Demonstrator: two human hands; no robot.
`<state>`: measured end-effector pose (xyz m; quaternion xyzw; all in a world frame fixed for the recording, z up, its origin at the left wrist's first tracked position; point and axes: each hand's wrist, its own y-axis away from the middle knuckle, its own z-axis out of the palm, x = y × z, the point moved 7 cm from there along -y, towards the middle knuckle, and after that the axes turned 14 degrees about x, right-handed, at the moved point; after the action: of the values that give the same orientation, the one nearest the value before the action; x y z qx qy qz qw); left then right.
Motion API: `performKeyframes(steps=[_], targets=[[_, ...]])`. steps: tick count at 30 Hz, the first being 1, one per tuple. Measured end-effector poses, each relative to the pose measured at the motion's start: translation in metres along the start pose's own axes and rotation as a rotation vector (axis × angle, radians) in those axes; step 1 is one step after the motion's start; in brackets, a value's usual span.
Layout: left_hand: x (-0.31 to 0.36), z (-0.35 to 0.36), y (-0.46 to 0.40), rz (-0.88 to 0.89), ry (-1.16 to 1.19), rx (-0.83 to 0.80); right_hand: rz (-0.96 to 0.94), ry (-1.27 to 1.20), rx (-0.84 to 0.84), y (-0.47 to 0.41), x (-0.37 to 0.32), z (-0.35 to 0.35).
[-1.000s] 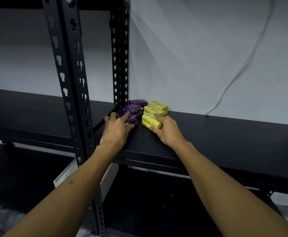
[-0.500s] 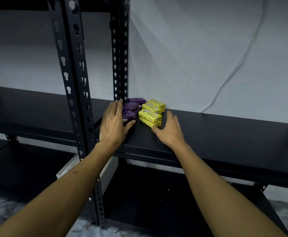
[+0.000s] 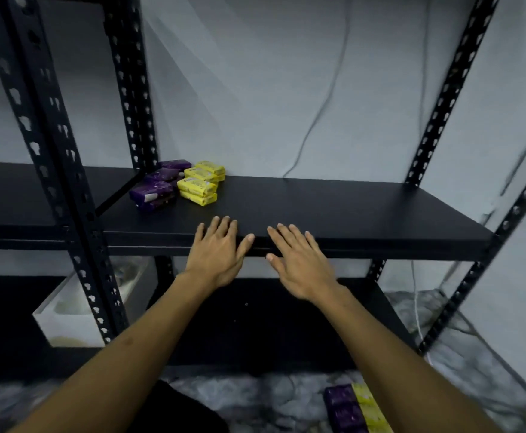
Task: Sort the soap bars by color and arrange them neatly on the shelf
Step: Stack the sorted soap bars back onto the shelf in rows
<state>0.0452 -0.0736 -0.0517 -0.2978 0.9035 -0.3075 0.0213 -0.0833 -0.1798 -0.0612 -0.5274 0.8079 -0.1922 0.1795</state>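
Both hands, left hand (image 3: 216, 256) and right hand (image 3: 299, 264), flat-fingered, empty, at shelf (image 3: 349, 210) front edge. Purple soap bars (image 3: 155, 190) and yellow soap bars (image 3: 201, 182) stacked at 11 o'clock; more soap on floor (image 3: 354, 407) at 5 o'clock. Risk: nudged stacks topple, colors mix.

At your 8 o'clock a white box (image 3: 68, 310) sits behind the post; a thin cable (image 3: 327, 98) hangs down the grey wall (image 3: 255, 89) at 12 o'clock.
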Motion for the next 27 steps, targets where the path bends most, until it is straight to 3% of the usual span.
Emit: performKeyframes(steps=[3, 7, 12, 17, 24, 27], targets=[[0.042, 0.003, 0.024, 0.042, 0.093, 0.012, 0.081, -0.108, -0.009, 0.053, 0.031, -0.010], [0.093, 0.026, 0.070, 0.057, 0.293, 0.042, 0.366, -0.277, -0.021, 0.148, 0.090, -0.004], [0.151, 0.108, 0.153, 0.133, 0.342, -0.309, 0.727, -0.384, -0.075, 0.282, 0.158, 0.036], [0.191, 0.186, 0.224, 0.099, 0.382, -0.612, 1.101, -0.458, -0.201, 0.386, 0.184, 0.093], [0.230, 0.262, 0.301, -0.184, 0.532, -0.815, 1.428, -0.497, -0.223, 0.473, 0.205, 0.153], [0.230, 0.329, 0.340, -0.421, 0.617, -0.850, 1.539, -0.542, -0.208, 0.487, 0.215, 0.183]])
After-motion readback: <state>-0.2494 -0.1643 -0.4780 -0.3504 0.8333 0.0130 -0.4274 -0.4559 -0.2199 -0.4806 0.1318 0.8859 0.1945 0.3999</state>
